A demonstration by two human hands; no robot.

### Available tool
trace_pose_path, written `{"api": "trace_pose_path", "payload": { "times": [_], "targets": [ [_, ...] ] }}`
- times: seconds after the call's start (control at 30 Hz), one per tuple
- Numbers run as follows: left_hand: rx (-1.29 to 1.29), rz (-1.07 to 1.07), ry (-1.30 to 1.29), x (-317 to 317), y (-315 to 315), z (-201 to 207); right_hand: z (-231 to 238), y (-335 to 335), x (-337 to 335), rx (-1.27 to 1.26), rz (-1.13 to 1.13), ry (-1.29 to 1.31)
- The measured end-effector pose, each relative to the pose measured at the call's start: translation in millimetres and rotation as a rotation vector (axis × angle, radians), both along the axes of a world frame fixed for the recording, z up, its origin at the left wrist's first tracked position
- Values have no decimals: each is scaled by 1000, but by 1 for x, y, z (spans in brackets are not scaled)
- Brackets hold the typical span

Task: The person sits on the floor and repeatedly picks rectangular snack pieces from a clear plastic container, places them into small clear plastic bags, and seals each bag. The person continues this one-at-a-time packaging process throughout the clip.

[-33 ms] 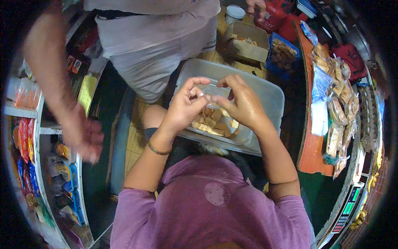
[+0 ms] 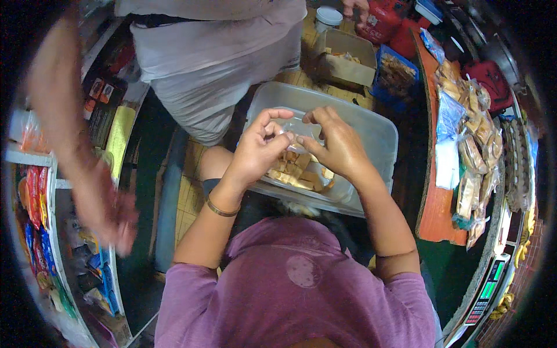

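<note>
Above a large translucent plastic tub [image 2: 380, 127], my two hands are raised close together with a clear plastic bag [image 2: 288, 131] between their thumbs. My left hand [image 2: 260, 145] pinches the bag, its index finger curled above the thumb. On the other side my right hand [image 2: 339, 142] bends its thumb and fingers toward the same plastic; its grip is partly hidden by the see-through film. Below them, several brown and pale-yellow cut pieces [image 2: 296, 168], perhaps bread or cake, lie in the tub.
Another person's arm [image 2: 69, 139] reaches down at the left, beside shelves with colourful packets [image 2: 36, 197]. A box [image 2: 348, 72] and a blue basket [image 2: 397, 78] stand beyond the tub. Bagged goods [image 2: 473, 133] cover an orange board [image 2: 432, 209] at right, near a scale [image 2: 484, 296].
The other person's arm at the left has swung lower, and their body has shifted slightly left. My hands stay almost still over the tub.
</note>
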State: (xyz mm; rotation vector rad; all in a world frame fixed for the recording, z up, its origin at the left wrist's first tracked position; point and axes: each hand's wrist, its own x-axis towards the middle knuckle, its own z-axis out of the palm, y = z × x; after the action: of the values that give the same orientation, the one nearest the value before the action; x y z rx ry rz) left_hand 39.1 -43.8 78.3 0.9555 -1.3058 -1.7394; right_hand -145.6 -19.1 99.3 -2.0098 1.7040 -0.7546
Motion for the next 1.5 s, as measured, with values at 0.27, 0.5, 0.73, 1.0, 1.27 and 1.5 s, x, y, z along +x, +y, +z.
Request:
{"api": "trace_pose_path", "payload": {
  "times": [0.27, 0.5, 0.73, 1.0, 1.27, 1.5],
  "targets": [
    [451, 288, 596, 2, -9, -43, -58, -17, -11, 486, -74, -684],
    [392, 32, 204, 9, 2, -59, -86, -8, -15, 932, -183, -1665],
    [131, -196, -186, 12, 2, -67, -91, 12, -2, 852, -104, -1577],
    [482, 88, 116, -8, 13, -91, -120, 26, -4, 524, -334, -857],
    [308, 42, 10, -16, 21, -86, -128, 27, -20, 721, -141, -1439],
    [-342, 181, -671, -22, 18, -95, -123, 35, -31, 655, -103, -1528]
  ]
}}
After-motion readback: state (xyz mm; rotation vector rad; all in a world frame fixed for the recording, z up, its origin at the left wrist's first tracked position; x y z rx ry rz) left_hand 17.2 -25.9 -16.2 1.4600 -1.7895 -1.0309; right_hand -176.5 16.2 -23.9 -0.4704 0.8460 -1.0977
